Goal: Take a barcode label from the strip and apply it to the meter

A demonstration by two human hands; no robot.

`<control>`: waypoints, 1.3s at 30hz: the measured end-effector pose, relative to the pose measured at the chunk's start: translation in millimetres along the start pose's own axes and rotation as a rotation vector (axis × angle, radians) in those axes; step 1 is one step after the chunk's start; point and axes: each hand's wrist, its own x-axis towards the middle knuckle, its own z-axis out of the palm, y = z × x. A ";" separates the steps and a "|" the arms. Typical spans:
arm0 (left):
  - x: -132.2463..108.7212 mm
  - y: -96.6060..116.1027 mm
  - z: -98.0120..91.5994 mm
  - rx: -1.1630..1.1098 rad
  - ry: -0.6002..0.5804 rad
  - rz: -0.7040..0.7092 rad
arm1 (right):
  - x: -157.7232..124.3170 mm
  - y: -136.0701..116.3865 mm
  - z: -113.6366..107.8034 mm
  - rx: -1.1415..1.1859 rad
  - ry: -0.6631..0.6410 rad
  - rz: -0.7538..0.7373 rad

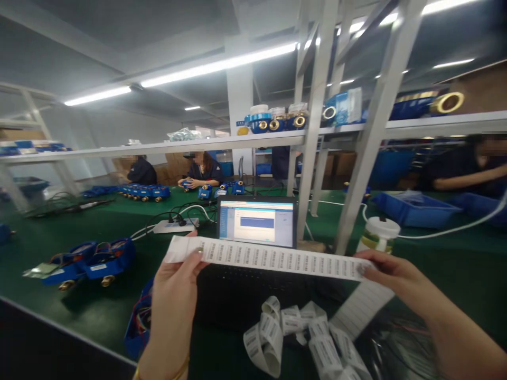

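Observation:
A long white strip of barcode labels [273,259] is stretched taut across my view, in front of a laptop [257,219] with a lit screen. My left hand [178,274] pinches the strip's left end between thumb and fingers. At the other side my right hand [386,272] grips it, and more of the label strip hangs down below that hand. Under the held strip, a curled heap of barcode labels [273,338] lies before the laptop, whose dark keyboard is partly covered.
Blue meters with brass fittings [106,258] sit on the green table [166,322] at left, near a power strip [176,226]. A lidded cup [380,232] and blue bin [415,208] stand right. Shelf posts [317,105] rise behind the laptop. Co-workers [202,169] sit across.

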 end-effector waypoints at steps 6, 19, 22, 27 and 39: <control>1.7 4.5 -3.0 0.109 0.056 0.016 | -5.7 -12.3 -1.0 0.178 -0.067 0.006; -2.8 2.4 -11.1 0.150 0.121 -0.006 | -7.8 -14.5 -6.4 0.276 -0.083 0.005; -3.2 1.0 -14.3 0.151 0.100 -0.009 | -8.6 -9.7 -8.6 0.256 -0.051 0.013; -8.5 1.7 -17.7 0.132 0.061 -0.030 | -6.8 3.6 -13.6 0.180 -0.016 0.064; -11.4 6.2 -12.3 0.160 0.072 -0.062 | -5.9 7.8 -14.5 0.223 -0.052 0.110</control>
